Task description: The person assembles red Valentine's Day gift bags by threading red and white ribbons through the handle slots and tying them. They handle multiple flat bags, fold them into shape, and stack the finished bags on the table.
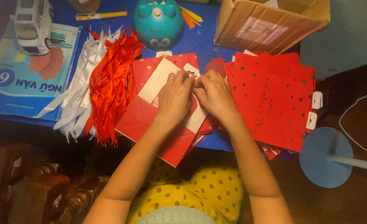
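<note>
Head view, looking down at a blue desk (208, 41). The left hand (174, 99) and the right hand (215, 96) met over a flat red paper bag (150, 120) that lay on the desk just in front of the person. Both sets of fingers were pinched shut on something small at the bag's white inner flap (156, 81); what exactly sat in each grip was hidden behind the knuckles.

Just left of the bag lay a bundle of red ribbons (111, 89), and beside that a bundle of white ribbons (82, 83). To the right sat a stack of red bags with gold hearts (270, 99). Behind it stood an open cardboard box (266, 25); a teal round toy (158, 23) stood at the back.

The step in hand looked like fitting a handle or tag at the bag's top edge. The next move probably called for steady, fine fingertip work.
</note>
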A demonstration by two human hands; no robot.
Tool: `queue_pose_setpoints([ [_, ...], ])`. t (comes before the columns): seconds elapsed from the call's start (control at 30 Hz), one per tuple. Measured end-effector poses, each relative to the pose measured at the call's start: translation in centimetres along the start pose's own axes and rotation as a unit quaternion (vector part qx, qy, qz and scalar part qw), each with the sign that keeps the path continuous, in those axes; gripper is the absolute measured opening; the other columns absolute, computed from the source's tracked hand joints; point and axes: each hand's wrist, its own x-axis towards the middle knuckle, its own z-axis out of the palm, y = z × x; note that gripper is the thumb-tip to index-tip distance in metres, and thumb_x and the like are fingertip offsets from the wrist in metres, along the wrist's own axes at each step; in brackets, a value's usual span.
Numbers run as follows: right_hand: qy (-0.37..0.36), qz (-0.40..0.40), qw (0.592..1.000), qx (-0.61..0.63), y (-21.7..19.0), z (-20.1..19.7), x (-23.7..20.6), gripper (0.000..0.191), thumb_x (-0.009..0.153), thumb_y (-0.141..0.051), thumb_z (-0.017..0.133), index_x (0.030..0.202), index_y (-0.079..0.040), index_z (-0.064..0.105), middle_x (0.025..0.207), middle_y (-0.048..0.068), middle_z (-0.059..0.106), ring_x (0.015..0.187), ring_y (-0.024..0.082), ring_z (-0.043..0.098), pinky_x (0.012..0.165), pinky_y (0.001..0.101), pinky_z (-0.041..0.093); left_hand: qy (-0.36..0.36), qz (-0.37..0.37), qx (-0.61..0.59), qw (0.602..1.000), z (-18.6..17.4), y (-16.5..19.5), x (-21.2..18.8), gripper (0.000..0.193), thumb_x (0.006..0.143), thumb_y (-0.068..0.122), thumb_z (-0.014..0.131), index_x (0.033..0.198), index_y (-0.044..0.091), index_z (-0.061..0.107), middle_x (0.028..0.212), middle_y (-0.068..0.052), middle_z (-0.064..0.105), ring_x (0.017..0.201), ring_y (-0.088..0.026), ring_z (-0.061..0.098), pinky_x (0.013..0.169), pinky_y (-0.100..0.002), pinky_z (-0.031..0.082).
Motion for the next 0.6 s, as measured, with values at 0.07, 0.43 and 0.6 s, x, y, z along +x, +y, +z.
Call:
queue_pose_setpoints([
  [0.07,0.003,0.062,0.996,0.057,0.3,0.4,-0.5,0.013,0.09,-0.011,0.07,0.101,-0.005,0.069,0.104,0.012,0.063,0.099,0.03,0.063,0.086,0.0421,0.05,0.018,0.01,-0.007,1.0,0.6,0.1,0.0,0.028,0.083,0.006,0.074,0.111,0.008,0.07,0.104,-0.008,0.063,0.094,-0.03,0.062,0.079,-0.042,0.052],
  [0.43,-0.008,0.055,0.993,0.106,0.2,-0.4,-1.2,0.022,0.085,-0.012,0.075,0.104,-0.004,0.068,0.106,0.009,0.064,0.106,0.029,0.06,0.093,0.0398,0.048,0.037,-0.001,-0.082,0.996,0.7,-0.7,0.3,0.018,0.084,0.019,0.078,0.087,0.006,0.065,0.091,-0.009,0.059,0.091,-0.031,0.061,0.074,-0.043,0.051],
  [0.6,0.033,0.046,0.994,0.093,-0.5,0.2,-1.6,0.026,0.084,-0.013,0.077,0.108,-0.006,0.071,0.108,0.009,0.063,0.105,0.029,0.057,0.091,0.0385,0.047,0.026,-0.05,-0.132,0.99,-0.2,0.0,0.7,0.02,0.091,0.023,0.075,0.087,0.005,0.067,0.087,-0.009,0.063,0.087,-0.029,0.062,0.073,-0.042,0.051],
])
